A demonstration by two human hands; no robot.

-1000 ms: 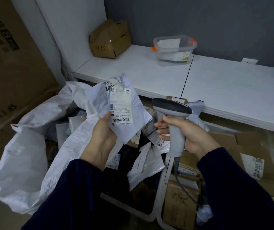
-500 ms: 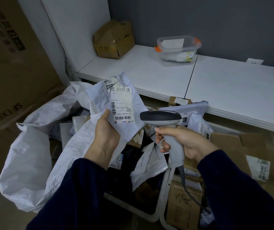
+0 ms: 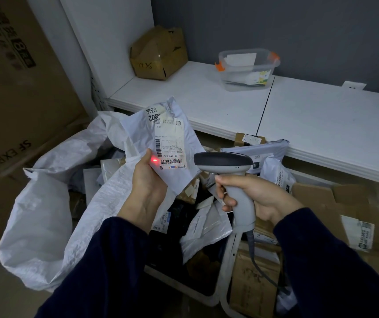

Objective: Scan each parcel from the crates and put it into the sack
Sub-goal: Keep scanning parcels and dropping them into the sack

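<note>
Sack (image 3: 46, 203): white woven, mouth open at far left, a few parcels visible inside. Not yet fed with the parcel in hand.

Left grip (image 3: 148, 180): clamped on the lower left edge of a white poly mailer (image 3: 138, 136), thumb on the front face. The mailer is held up, label (image 3: 170, 138) towards the camera, above the sack's right lip and the crate behind it. Its position is little altered over the last second.

Red aiming dot (image 3: 154, 160): newly lit; none was seen half a second ago. It is cast at the label's left margin, just beside the thumb and just short of the left end of the long barcode (image 3: 171, 161). The beam is judged slightly off; a small shift rightwards along the code is probably needed before a read is registered.

Handheld scanner (image 3: 224, 162): brought leftwards during the last second, head now near the mailer's right edge and aimed across it.

Right grip (image 3: 262, 196): closed round the scanner handle, forefinger at the front under the head. Whether the trigger is pressed cannot be told beyond the lit dot.

Crates (image 3: 224, 278): white-rimmed, below the hands, with many mailers and cartons left inside. The scan step is judged under way, with the drop into the sack to follow.
</note>
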